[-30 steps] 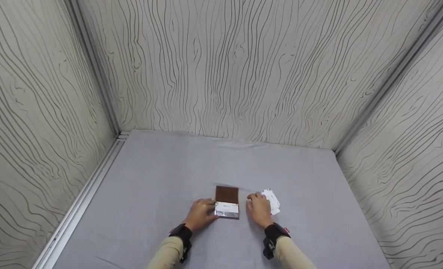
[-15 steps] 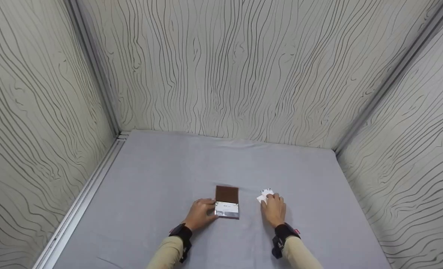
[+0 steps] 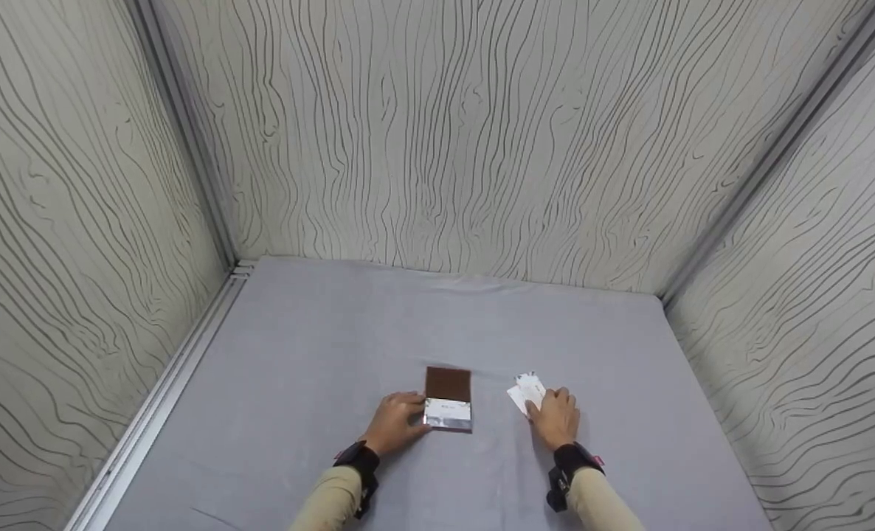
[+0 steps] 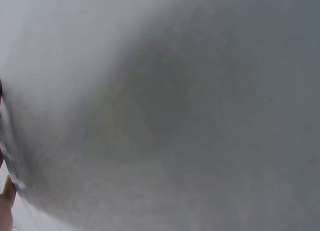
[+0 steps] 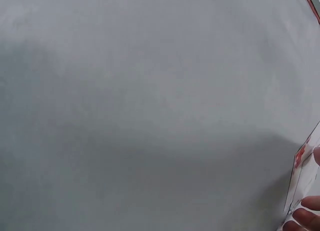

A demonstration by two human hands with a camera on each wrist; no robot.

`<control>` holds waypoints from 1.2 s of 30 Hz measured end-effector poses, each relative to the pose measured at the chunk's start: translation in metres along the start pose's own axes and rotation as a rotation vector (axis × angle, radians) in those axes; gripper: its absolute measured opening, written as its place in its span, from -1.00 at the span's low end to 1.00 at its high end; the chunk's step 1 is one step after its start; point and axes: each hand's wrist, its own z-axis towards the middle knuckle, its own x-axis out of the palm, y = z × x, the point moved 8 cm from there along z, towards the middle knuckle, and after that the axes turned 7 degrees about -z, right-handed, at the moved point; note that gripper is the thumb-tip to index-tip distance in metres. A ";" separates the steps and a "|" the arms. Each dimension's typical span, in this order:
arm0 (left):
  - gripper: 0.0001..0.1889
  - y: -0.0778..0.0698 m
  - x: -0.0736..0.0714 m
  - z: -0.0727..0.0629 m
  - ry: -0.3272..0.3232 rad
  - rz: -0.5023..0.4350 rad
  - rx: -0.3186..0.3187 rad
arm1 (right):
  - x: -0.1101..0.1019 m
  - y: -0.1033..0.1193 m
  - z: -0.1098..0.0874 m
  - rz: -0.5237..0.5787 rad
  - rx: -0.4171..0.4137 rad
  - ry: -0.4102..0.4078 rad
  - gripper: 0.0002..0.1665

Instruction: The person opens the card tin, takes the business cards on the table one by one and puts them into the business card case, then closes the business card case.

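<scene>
A brown card holder lies unfolded on the cloth, with a white printed card in its lower half. My left hand holds the left edge of that lower half, thumb near the bottom corner and fingers higher up. To the right, my right hand grips several fanned white business cards by their right side, thumb at the near edge. In the right wrist view, fingertips press against the cards, which show a red mark. The left wrist view catches only a thumb and slivers of fingers.
Grey cloth covers the table. Panels with a wood-grain pattern rise at the back and both sides. A metal rail runs along the left edge.
My right hand has moved right, from over the left side of the cards to their right side, and now grips them. The cards have shifted slightly left. The left hand stays put.
</scene>
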 end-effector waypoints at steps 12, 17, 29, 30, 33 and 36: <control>-0.63 0.000 0.000 -0.001 0.006 -0.007 -0.001 | -0.002 -0.007 0.001 0.014 0.028 0.049 -0.43; -0.62 -0.001 -0.001 0.000 -0.002 -0.009 0.010 | -0.001 -0.010 0.003 0.019 0.051 0.080 -0.37; -0.64 -0.005 -0.006 -0.002 -0.028 -0.022 0.034 | -0.004 -0.005 0.004 0.052 0.015 0.003 -0.43; -0.64 -0.005 -0.006 -0.002 -0.026 -0.025 0.032 | -0.005 -0.004 0.004 0.060 0.012 -0.007 -0.46; -0.63 -0.005 -0.006 -0.001 -0.021 -0.017 0.020 | -0.007 -0.002 0.005 0.096 0.011 -0.037 -0.58; -0.62 -0.003 -0.005 -0.001 -0.012 -0.008 0.003 | -0.010 0.001 0.007 0.138 0.023 -0.053 -0.75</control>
